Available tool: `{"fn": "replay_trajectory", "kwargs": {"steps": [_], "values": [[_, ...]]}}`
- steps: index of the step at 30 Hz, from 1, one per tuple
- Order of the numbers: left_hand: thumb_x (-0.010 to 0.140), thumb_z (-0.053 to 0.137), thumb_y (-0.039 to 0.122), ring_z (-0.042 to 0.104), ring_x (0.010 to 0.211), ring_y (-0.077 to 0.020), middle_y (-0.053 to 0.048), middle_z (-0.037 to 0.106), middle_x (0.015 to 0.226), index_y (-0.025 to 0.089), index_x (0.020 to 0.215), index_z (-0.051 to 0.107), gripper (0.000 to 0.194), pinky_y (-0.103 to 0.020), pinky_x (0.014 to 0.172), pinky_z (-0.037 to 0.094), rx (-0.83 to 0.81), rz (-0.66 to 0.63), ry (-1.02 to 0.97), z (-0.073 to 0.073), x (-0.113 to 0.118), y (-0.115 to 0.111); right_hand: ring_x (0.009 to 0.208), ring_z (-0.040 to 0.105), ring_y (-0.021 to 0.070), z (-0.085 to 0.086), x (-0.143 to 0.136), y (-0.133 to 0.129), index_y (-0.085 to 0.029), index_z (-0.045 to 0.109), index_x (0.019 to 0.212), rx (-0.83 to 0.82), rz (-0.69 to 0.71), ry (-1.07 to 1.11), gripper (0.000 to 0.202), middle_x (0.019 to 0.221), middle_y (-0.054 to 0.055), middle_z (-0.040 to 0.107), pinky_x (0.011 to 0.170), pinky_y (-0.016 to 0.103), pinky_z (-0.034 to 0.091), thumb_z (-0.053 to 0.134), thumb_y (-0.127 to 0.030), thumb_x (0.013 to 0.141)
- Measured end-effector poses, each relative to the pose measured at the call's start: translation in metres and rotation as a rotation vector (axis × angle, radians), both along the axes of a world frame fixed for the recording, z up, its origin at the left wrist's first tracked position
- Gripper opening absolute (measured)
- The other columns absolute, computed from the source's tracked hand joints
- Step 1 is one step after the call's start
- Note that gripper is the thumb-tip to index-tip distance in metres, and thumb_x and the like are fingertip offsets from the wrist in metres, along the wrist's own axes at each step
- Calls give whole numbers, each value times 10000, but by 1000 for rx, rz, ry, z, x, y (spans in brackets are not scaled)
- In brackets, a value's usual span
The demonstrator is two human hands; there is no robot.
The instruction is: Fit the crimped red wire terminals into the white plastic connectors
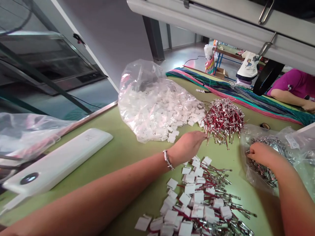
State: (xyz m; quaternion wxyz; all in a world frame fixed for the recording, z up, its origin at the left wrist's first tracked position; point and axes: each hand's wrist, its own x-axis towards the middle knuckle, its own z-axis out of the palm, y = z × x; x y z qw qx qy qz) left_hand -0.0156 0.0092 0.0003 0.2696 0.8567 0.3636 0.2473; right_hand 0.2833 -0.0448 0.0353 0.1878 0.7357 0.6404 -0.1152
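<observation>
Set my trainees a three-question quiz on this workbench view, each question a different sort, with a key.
1. Which hand is at the clear bag of metal pieces?
2. True or false: a bracelet is around the left wrist.
3. Fill in: The left hand is at the edge of the wire heap, whose wires are coloured ____.

Key: 1. The right hand. 2. True. 3. Red.
</observation>
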Motion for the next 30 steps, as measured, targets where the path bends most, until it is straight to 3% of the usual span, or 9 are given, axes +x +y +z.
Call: {"fn": "replay_trajectory", "kwargs": {"steps": [3,5,8,13,17,20,24,30], "values": [[924,386,264,608,803,-146,-62,692,918,156,983,672,311,-281,750,484,-112,-14,-108,5,1,-2,530,546,144,11,11,-1,-209,640,584,54,1,52,186,581,17,645,490,251,288,589,-251,758],[923,404,299,599,744,-122,-40,695,863,160,934,676,306,-249,702,479,-194,-30,-140,8,2,-5,532,551,148,19,10,-4,-218,664,645,175,-43,141,164,611,13,664,493,251,310,575,-280,769],[905,433,284,577,684,-98,-24,687,817,154,865,674,277,-221,653,463,-271,-35,-166,11,3,-8,520,537,137,21,-12,-10,-224,658,747,382,-144,487,142,665,3,678,496,251,364,561,-323,781],[897,444,311,530,640,-93,-13,638,738,149,855,669,280,-219,619,437,-319,-63,-160,13,6,-16,514,505,104,-3,-77,-22,-208,627,845,554,-265,1231,166,725,11,658,495,251,427,615,-368,801],[919,404,315,447,592,-84,13,540,644,141,872,659,312,-217,581,406,-370,-147,-160,14,7,-22,528,517,92,-23,-105,-27,-209,633,867,579,-343,1540,163,727,1,638,489,239,444,653,-358,805],[927,394,327,399,559,-76,26,500,627,143,911,659,323,-210,542,381,-421,-178,-175,15,9,-24,545,530,93,-30,-110,-28,-209,641,871,496,-349,1630,169,725,-1,630,485,228,454,665,-362,803],[924,409,325,430,573,-73,15,569,677,153,951,669,312,-204,560,402,-446,-202,-198,12,10,-24,548,534,97,-32,-109,-28,-212,643,861,467,-322,1629,169,700,-10,616,480,221,454,660,-370,806],[911,444,281,526,628,-83,-6,636,704,140,822,665,277,-197,593,438,-310,-154,-128,8,9,-24,527,528,103,-29,-105,-32,-216,634,850,475,-189,1366,182,665,-22,599,507,232,449,613,-397,832]]}}
